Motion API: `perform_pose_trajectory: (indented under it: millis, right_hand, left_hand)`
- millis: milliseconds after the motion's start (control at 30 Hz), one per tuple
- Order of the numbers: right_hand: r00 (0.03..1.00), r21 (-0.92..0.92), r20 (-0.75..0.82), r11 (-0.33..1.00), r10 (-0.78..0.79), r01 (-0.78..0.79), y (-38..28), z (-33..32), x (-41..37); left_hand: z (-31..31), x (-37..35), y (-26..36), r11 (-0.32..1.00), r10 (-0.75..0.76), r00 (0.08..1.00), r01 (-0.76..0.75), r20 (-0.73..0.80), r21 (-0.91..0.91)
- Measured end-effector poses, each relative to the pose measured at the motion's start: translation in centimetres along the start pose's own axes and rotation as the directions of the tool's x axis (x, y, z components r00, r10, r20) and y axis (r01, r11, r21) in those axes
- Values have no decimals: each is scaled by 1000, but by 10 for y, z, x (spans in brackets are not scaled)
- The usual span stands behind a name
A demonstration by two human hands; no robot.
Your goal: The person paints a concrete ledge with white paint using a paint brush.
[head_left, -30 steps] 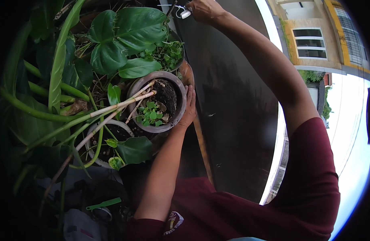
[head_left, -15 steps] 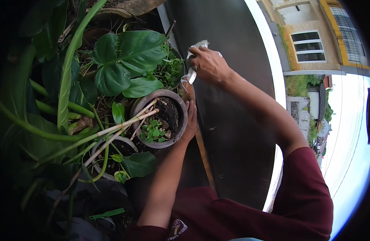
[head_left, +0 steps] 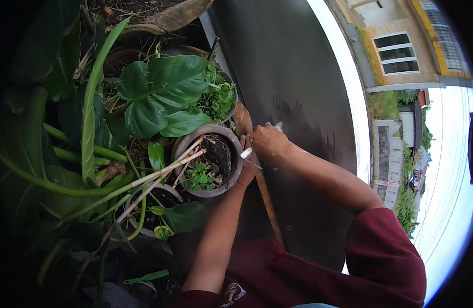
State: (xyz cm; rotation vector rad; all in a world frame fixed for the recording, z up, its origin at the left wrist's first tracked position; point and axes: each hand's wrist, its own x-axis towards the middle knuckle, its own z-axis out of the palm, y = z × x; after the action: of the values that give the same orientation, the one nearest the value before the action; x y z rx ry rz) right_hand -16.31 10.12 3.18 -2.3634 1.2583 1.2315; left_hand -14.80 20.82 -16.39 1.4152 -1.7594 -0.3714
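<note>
Right hand [head_left: 270,143] is closed round a white tool [head_left: 246,153], right of the pot [head_left: 237,174]. Left hand [head_left: 246,173] is against its rim; grip unclear. A bump from the right hand could tip the pot.

From here I see the left hand [head_left: 246,175] lying along the side of a round pot [head_left: 237,163], with its fingers out straight. The right hand [head_left: 270,143] is closed on something white [head_left: 246,153], maybe a rag or a bit of plastic; it is too small to tell. The two hands are very close together. In the pot are dark dirt [head_left: 219,152] and a little green plant [head_left: 199,177], and long pale stems [head_left: 162,173] lean over its rim. Big shiny leaves [head_left: 177,77] spread out near the pot. A green plastic thing [head_left: 146,277] lies below, near the red shirt [head_left: 298,272].
</note>
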Motion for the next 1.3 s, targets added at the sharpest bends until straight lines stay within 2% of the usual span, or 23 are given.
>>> perform_pose_trajectory:
  millis: [67, 100, 133, 167, 200, 267, 367, 467, 600, 733, 800, 867, 900, 933, 1000, 1100, 1200, 1300]
  right_hand:
    - [953, -10, -293, 997, -81, 82, 11, -25, 6]
    - [929, 110, -369, 994, 35, 6, 20, -44, 25]
    - [807, 85, -589, 996, 35, 19, 37, -52, 52]
    - [741, 64, -671, 997, 13, 41, 54, -75, 75]
    - [694, -55, -717, 998, -63, 33, 75, -89, 103]
    - [607, -185, -774, 981, -181, 57, 120, -88, 177]
    - [820, -194, -557, 981, -133, 27, 116, -82, 177]
    - [925, -163, -372, 986, -79, 19, 100, -41, 157]
    - [955, -32, -285, 996, -86, 81, 75, 28, 78]
    - [950, -30, -284, 992, -127, 124, 46, 89, -12]
    - [984, -1, -142, 994, -111, 112, 26, 97, -51]
    - [991, 99, -91, 989, -101, 110, 14, 102, -71]
    - [984, 145, -149, 982, -101, 122, 9, 89, -79]
    - [949, 129, -298, 980, -106, 150, 11, 84, -77]
    - [809, 87, -577, 977, -108, 193, 27, 68, -56]
    - [655, 105, -749, 958, -102, 268, 58, 16, -3]
    - [531, 126, -846, 947, -54, 297, 88, -2, 67]
    - [722, 97, -686, 972, -91, 215, 93, -22, 108]
  left_hand:
    - [-3, -6, -1, 1000, 12, 997, -11, 74, -14]
    - [-8, -2, 1, 1000, 10, 996, -8, 91, -17]
    - [-11, 1, 3, 1000, 6, 994, -4, 106, -19]
    - [-11, 1, 4, 1000, 8, 993, -9, 115, 2]
    - [-13, 0, 4, 1000, 12, 994, -12, 107, 2]
    - [-17, 6, 4, 1000, 17, 996, -17, 91, -1]
    - [-19, 6, 5, 999, 34, 998, -35, 61, 16]
    - [-16, 10, 2, 999, 41, 997, -42, 61, 12]
    - [-14, 5, 2, 999, 34, 998, -34, 58, 1]
    - [-11, 4, 0, 999, 45, 998, -45, 41, 17]
    - [-12, 5, 0, 998, 53, 998, -55, 44, 28]
    - [-14, 7, 3, 999, 50, 998, -50, 32, 19]
    - [-14, 8, 3, 999, 50, 998, -50, 26, 18]
    - [-13, 7, 3, 999, 42, 999, -42, 28, 3]
    - [-11, 6, 3, 999, 33, 999, -32, 31, -22]
    - [-17, 8, 4, 1000, 17, 995, -18, 100, 7]
    - [-19, 8, 5, 999, 32, 997, -34, 66, 18]
    - [-16, 9, 4, 999, 28, 997, -30, 66, 31]
